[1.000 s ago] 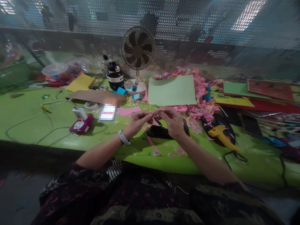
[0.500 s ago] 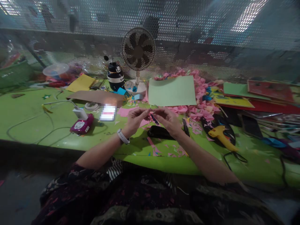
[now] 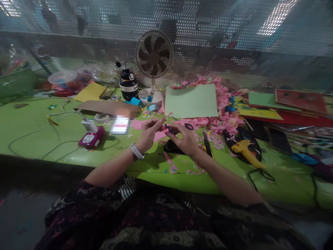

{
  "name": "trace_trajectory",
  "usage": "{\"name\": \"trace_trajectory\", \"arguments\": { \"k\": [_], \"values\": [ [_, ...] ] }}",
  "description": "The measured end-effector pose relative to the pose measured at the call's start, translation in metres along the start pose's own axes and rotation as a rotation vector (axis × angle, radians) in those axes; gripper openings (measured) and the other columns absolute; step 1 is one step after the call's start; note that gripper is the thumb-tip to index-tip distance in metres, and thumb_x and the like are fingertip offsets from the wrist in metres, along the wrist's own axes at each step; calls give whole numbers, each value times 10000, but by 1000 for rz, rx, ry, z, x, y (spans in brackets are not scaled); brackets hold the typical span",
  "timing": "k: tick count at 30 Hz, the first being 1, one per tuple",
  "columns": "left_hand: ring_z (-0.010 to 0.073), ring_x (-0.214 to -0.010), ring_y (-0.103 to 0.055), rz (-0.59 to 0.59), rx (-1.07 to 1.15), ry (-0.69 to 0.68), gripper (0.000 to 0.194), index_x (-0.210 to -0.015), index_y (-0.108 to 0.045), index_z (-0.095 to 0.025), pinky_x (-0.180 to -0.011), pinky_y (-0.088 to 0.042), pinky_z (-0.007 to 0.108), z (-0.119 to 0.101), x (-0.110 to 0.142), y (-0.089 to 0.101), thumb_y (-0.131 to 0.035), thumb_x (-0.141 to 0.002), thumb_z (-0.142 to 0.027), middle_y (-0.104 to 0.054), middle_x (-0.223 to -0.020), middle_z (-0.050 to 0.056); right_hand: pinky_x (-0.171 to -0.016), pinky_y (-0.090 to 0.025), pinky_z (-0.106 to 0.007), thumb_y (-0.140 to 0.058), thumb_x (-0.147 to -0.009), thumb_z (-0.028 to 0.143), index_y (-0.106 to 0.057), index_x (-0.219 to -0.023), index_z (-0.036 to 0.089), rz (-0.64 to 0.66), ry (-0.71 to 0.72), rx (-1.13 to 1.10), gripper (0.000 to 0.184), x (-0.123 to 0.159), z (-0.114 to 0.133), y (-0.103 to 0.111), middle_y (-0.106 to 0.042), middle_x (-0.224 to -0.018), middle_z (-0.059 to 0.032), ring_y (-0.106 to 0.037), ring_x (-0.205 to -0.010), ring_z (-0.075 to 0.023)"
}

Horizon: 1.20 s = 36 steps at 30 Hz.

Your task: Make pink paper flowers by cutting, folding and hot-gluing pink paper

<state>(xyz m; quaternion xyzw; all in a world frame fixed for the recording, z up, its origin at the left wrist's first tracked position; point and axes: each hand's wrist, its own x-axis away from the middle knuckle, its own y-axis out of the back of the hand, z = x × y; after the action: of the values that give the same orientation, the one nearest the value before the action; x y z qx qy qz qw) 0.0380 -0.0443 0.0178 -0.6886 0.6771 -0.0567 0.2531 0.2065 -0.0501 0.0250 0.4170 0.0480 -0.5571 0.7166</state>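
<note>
Over the front middle of the table, my left hand (image 3: 149, 134) is closed, its thumb and forefinger pinching a narrow pink paper strip (image 3: 169, 114). Facing it, my right hand (image 3: 186, 138) is closed around a small dark blue and pink piece (image 3: 167, 128); the fingers hide much of it, so its kind is unclear. A black ring (image 3: 188, 126) shows just behind the right knuckles; whether the hand touches it, I cannot tell. Beneath the right hand lies a black case (image 3: 172, 147), partly covered. A cutter knife (image 3: 207, 144) rests beside my right wrist.
Pink paper scraps (image 3: 205, 122) surround a pale green sheet (image 3: 191, 100). A fan (image 3: 154, 57) and a dark bottle (image 3: 128, 86) stand behind. Left are a phone (image 3: 120, 125) and a purple socket box (image 3: 91, 139) with cables. Right lies a yellow glue gun (image 3: 246, 151).
My hands have drawn slightly apart. The pink strip now sticks up from the left fingertips, and the dark piece has turned in the right fingers. The black ring and more of the cutter knife have come into view.
</note>
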Motion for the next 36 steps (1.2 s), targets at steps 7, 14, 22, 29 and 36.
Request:
{"name": "trace_trajectory", "arguments": {
  "k": [7,14,22,29,36],
  "values": [
    [75,-589,-590,-25,-12,21,284,-775,-761,-174,-614,-502,229,-1,3,-1,-866,-646,-405,-690,-658,-3,-824,-575,-396,-478,-993,359,-693,-1096,177,-33,74,113,299,0,-7,0,-751,-1039,-117,-708,-928,-237],
    [100,-666,-650,15,-4,12,258,-855,-796,-209,-682,-550,255,-2,4,0,-856,-672,-382,-739,-753,22,-767,-575,-369,-453,-1009,373,-690,-1094,189,-56,115,160,312,-3,-13,4,-757,-995,-96,-708,-860,-216],
    [92,-628,-636,14,-14,-11,228,-815,-800,-211,-674,-551,257,-1,2,2,-854,-677,-385,-732,-711,20,-798,-574,-363,-451,-1014,382,-684,-1085,189,-43,151,151,312,-2,-14,4,-749,-1020,-103,-706,-915,-219],
    [88,-626,-634,16,-21,-24,216,-815,-800,-211,-663,-550,250,-1,2,2,-847,-689,-380,-734,-716,20,-789,-572,-368,-443,-1016,393,-678,-1092,202,-47,156,158,312,-2,-13,4,-743,-988,-95,-697,-884,-215],
    [89,-605,-628,-7,-30,-17,269,-791,-798,-208,-640,-554,247,-6,3,-2,-865,-645,-424,-729,-693,17,-836,-566,-410,-453,-1012,397,-672,-1121,222,-66,168,189,301,-1,-13,2,-736,-1028,-92,-687,-954,-230]
  ]
}}
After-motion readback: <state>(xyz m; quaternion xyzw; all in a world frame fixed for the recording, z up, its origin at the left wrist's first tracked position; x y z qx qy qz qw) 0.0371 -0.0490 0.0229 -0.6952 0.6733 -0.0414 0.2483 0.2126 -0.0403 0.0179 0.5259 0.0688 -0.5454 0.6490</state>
